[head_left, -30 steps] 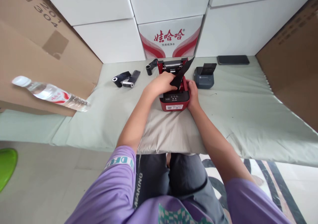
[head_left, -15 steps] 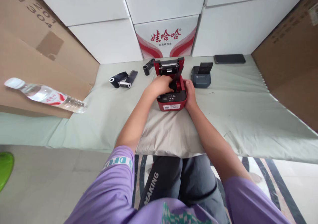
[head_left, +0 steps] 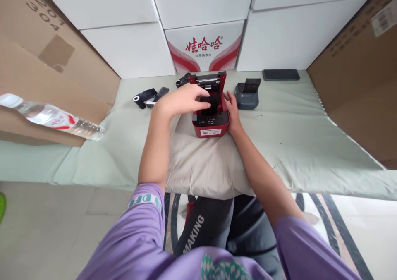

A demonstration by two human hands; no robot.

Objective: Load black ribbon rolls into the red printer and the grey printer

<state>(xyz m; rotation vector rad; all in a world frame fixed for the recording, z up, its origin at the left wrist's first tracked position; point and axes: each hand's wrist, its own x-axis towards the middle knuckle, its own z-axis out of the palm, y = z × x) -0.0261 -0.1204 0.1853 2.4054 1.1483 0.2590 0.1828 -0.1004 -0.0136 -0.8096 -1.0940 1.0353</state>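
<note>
A small red and black label printer (head_left: 211, 131) stands on the padded cloth, its lid (head_left: 208, 79) tipped up and back. My left hand (head_left: 182, 100) reaches over it from the left, thumb and fingers bent around a black roll (head_left: 211, 105) in its open bay. The fingers partly cover the roll. With fingers along the printer's right wall, my right hand (head_left: 233, 112) steadies it. Left of the printer lie black rolls of strip (head_left: 144, 97), partly behind my left arm, and another black roll (head_left: 182, 80) sits behind it.
A dark grey small printer (head_left: 247, 96) with a black strip sticking up stands to the right. Behind it lies a phone (head_left: 281, 74). White cartons (head_left: 203, 46) line the back. A water bottle (head_left: 51, 115) leans by the left cardboard box (head_left: 62, 52); another box (head_left: 362, 73) borders the right.
My left hand has drawn back and up to the left, with its wrist more bent. The black strip in the printer sits lower. My right fingers have shifted slightly along the printer's side.
</note>
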